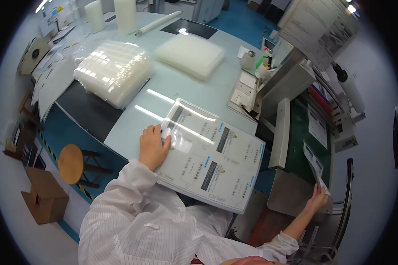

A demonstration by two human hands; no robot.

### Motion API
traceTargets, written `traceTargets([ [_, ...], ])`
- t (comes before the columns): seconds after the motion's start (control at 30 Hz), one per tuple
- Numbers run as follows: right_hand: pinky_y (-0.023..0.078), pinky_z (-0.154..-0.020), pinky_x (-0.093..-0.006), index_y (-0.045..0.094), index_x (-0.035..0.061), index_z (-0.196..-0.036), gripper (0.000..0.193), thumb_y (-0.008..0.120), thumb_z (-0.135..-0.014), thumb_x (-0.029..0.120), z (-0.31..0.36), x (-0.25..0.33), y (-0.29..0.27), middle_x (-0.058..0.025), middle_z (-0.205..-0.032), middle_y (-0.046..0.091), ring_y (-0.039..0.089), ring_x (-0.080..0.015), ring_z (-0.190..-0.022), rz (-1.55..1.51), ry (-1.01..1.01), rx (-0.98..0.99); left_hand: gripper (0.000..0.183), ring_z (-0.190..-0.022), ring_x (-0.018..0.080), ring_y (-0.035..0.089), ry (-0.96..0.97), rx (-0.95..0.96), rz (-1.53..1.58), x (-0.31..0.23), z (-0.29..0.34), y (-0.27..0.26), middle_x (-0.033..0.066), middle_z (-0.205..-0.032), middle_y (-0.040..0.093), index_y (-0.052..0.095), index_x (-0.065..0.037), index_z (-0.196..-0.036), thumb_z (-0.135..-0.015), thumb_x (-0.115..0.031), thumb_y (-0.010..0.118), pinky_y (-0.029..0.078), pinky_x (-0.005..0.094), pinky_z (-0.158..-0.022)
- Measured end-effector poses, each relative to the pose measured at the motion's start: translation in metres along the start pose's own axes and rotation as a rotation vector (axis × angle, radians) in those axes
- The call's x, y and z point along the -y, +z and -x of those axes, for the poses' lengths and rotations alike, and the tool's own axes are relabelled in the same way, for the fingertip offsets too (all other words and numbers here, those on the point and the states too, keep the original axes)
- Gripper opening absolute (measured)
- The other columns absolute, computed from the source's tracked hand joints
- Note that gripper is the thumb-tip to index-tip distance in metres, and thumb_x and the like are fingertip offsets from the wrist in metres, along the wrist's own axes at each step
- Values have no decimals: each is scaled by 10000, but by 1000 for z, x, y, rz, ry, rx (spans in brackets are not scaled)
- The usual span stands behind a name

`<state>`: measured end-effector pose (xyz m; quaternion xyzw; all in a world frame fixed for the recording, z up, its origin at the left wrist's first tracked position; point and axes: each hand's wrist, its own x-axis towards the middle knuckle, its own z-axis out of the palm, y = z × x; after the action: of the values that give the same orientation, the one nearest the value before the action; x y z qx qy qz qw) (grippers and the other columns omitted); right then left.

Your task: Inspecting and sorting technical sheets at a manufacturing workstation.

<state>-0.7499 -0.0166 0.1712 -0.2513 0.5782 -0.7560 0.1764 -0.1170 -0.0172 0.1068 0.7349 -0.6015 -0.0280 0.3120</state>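
In front of me at the table's near edge lies a stack of printed sheets [234,165], flat and glossy on top, with dark label blocks. My left hand [153,148] rests at its left edge, fingers lying together and thumb apart on the top surface. Out to the right, my right hand [318,198] pinches the near end of a printed sheet [313,161]. That sheet bends upward over the green belt [296,145] of a machine. Another printed sheet [317,126] lies flat farther along the belt.
Plastic-wrapped translucent bundles [112,73] and a clear-white stack [191,53] stand on the table's far part. A white power box [243,90], a metal bottle [248,58] and a pen cup [264,70] sit at right. A wooden stool [73,163] and cardboard box [46,194] stand left.
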Motion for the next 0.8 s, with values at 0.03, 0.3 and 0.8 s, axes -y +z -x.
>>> traceTargets([
  [0.03, 552, -882, -396, 467, -124, -1137, 277, 490, -903, 22, 8, 19, 5, -195, -1120, 559, 612, -275, -979, -38, -58, 130, 456, -988, 349, 484, 12, 21, 16, 0, 0, 0, 202, -1092, 521, 511, 47, -1175, -833, -238, 610, 387, 431, -853],
  [0.3, 491, -997, -415, 428, -144, -1238, 339, 403, -939, 11, 121, 132, 118, -240, -1239, 524, 590, -295, -1080, -406, -299, 677, 439, -963, 312, 490, 8, -52, 25, 2, 5, 2, 162, -1075, 527, 519, 23, -1157, -817, -231, 632, 395, 414, -834],
  [0.8, 597, -662, -353, 463, -30, -1235, 412, 560, -842, 48, 240, 36, 84, -179, -1116, 611, 659, -260, -879, -151, 558, 955, 503, -875, 167, 646, -526, 637, 1882, 44, -15, -41, 111, -997, 656, 575, 42, -1159, -984, -408, 435, 518, 262, -805],
])
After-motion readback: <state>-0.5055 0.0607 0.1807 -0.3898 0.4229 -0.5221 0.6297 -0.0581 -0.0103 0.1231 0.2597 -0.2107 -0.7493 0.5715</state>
